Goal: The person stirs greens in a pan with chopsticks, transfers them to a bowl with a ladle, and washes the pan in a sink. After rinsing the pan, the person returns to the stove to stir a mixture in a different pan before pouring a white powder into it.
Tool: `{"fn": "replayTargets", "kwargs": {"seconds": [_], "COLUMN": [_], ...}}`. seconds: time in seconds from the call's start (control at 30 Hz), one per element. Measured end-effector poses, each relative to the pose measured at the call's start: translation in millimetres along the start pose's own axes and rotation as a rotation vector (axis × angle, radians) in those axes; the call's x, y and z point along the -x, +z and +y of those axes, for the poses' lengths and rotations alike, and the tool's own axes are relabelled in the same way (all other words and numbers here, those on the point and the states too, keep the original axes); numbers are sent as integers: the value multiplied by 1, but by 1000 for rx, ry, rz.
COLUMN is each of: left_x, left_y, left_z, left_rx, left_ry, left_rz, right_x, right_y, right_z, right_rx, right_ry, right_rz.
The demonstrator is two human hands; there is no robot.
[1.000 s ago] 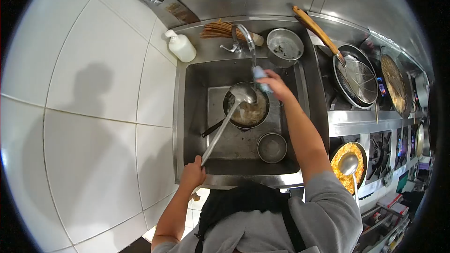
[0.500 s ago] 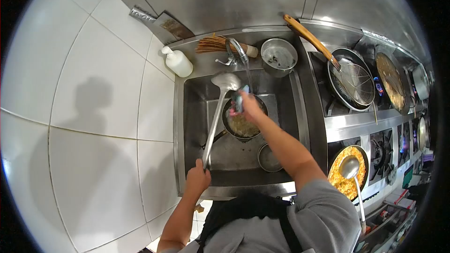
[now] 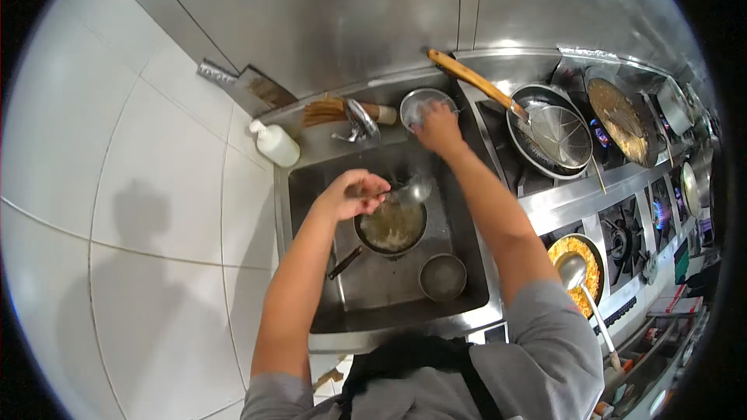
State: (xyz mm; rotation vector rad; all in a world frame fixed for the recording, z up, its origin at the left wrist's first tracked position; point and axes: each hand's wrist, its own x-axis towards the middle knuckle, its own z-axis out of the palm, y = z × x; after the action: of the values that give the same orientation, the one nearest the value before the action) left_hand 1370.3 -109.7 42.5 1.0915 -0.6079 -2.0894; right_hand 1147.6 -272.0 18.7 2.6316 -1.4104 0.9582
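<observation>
Two bare hands at work around a deep steel sink [image 3: 373, 292]. Over the middle of the sink, the left hand [image 3: 354, 193], with fingers curled round a metal ladle [image 3: 418, 190] close to its bowl, just above a black-handled pan [image 3: 393, 252] inside the sink. On the surface behind the sink's far right corner, a round steel pot [image 3: 406, 113], and over its mouth the right hand [image 3: 440, 126], apparently reaching in; fingers partly hidden, so cannot tell whether loose or grasping something.

To do this well, probably best to hold the ladle low and steady inside the sink's edges, letting drips fall into the pan, and to reach into the pot without tipping it towards the sink.

Inside the sink, in the pan, cloudy brownish liquid; nearer the sink's front right, a small steel bowl [image 3: 442, 278], contents too unclear to name. Behind the sink's left end, an opaque white pump bottle [image 3: 278, 144]. Right of the sink, on the stove, a wok [image 3: 599, 260] of orange-yellow food, with a second ladle [image 3: 573, 269] resting in it.
</observation>
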Motion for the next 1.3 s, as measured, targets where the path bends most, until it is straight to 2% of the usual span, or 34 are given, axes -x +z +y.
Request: {"fn": "replayTargets", "kwargs": {"seconds": [0.03,0.07,0.13,0.17,0.2,0.23,0.27,0.33,0.37,0.4,0.47,0.5,0.57,0.67,0.7,0.73,0.8,0.83,0.87,0.93,0.97,1.0,1.03,1.1,1.13,1.2,1.23,1.3], "left_x": [-20,-38,-57,-61,-65,-76,-80,-85,-88,-87,-80,-69,-35,29,57,77,130,154,173,197,204,211,219,227,236,245,234,206], "left_y": [-1,3,17,27,34,29,33,37,32,28,19,23,34,60,66,51,57,55,45,27,17,6,0,13,8,-22,-38,-55], "left_z": [16,28,43,46,45,36,33,27,14,13,15,20,23,34,37,35,29,20,7,-32,-55,-84,-109,-146,-166,-199,-211,-239], "left_rx": [12,28,-28,-16,-2,-1,-8,-1105,-1404,-1411,-1436,-1434,-1016,-831,-878,-740,-390,-238,-148,18,95,159,217,222,227,-227,-223,-934], "left_ry": [-14,-33,-35,-12,7,21,14,34,354,344,470,468,562,731,844,850,943,999,991,961,942,941,938,740,742,303,305,-76], "left_rz": [-7,-12,33,14,-4,-28,-29,260,444,449,564,576,563,805,942,963,988,1026,1030,1072,1107,1000,887,852,846,798,797,560], "right_x": [2,15,37,54,64,78,86,94,81,78,73,73,75,65,72,83,94,96,96,90,76,65,56,39,31,18,15,14], "right_y": [3,13,3,16,53,83,110,148,105,87,73,94,131,78,87,90,89,72,70,72,50,52,56,42,34,29,34,51], "right_z": [-9,-19,-38,-38,-31,-24,-19,-22,-35,-43,-55,-53,-52,-71,-72,-72,-69,-71,-71,-70,-74,-70,-65,-64,-68,-80,-85,-92], "right_rx": [-177,-302,-189,-349,-701,-938,-941,-1173,-953,-965,-1363,-1367,-703,-726,-641,-644,-326,-166,-168,94,140,144,188,263,271,377,380,425], "right_ry": [11,-27,37,66,222,267,273,232,85,86,254,245,5,-33,-100,-102,-248,-261,-267,-297,-295,-304,-409,-603,-603,-788,-790,-975], "right_rz": [-25,45,-266,-254,-386,-478,-471,-392,-504,-503,-522,-531,-563,-675,-555,-560,-137,-103,-104,-320,-517,-518,-525,-550,-551,-777,-779,-753]}}
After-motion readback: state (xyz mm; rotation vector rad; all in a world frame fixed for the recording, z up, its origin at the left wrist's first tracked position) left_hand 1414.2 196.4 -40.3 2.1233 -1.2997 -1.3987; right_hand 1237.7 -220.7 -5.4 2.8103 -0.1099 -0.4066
